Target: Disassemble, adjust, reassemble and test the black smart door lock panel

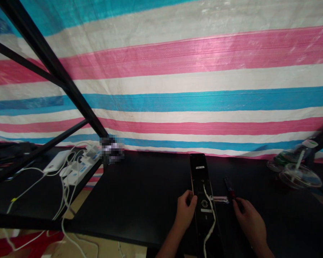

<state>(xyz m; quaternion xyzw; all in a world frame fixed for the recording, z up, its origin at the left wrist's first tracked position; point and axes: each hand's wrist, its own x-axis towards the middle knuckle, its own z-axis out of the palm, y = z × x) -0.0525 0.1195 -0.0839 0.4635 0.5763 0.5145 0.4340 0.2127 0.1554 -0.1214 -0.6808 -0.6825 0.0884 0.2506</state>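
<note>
A long black door-lock panel [198, 190] lies on the dark table, its back side up, with small white labels and a round fitting. A whitish cable [213, 218] runs down along it, and a shiny metal handle [221, 199] sticks out from its right side. My left hand [185, 211] is closed on the panel's left edge, thumb on top. To the right of the handle, my right hand [249, 222] pinches the near end of a screwdriver [228, 185] with a dark, partly red grip. The fingers partly hide that end.
Clear plastic cups [298, 176], one with a straw, stand at the right. On the left, a white power strip [79, 173] with tangled white cables and a white box [56, 161] lie on another table. A black metal frame [54, 77] rises before the striped tarp [177, 104].
</note>
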